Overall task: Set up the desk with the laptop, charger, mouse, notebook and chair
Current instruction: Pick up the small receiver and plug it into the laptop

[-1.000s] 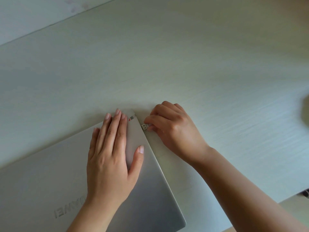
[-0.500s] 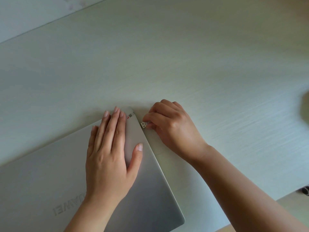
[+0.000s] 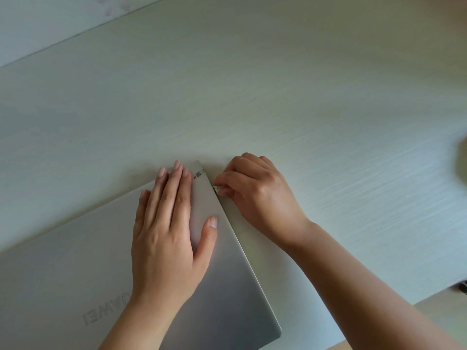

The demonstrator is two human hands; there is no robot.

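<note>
A closed silver laptop (image 3: 75, 261) lies at an angle on the pale wooden desk (image 3: 278, 97), its lid logo facing me upside down. My left hand (image 3: 166, 233) rests flat on the lid near its far right corner, fingers spread. My right hand (image 3: 257, 195) sits just beyond the laptop's right edge, fingers curled and pinching a small metal plug (image 3: 216, 189) that touches the side of the laptop. Whether a cable trails from the plug is hidden under the hand.
The desk's back edge meets a light wall (image 3: 38, 26) at the upper left. A blurred dark shape (image 3: 462, 162) sits at the right border. A small dark object (image 3: 463, 286) shows below the desk's front right edge.
The plug in my right hand has closed the small gap and now touches the laptop's side. My left hand stays flat on the lid.
</note>
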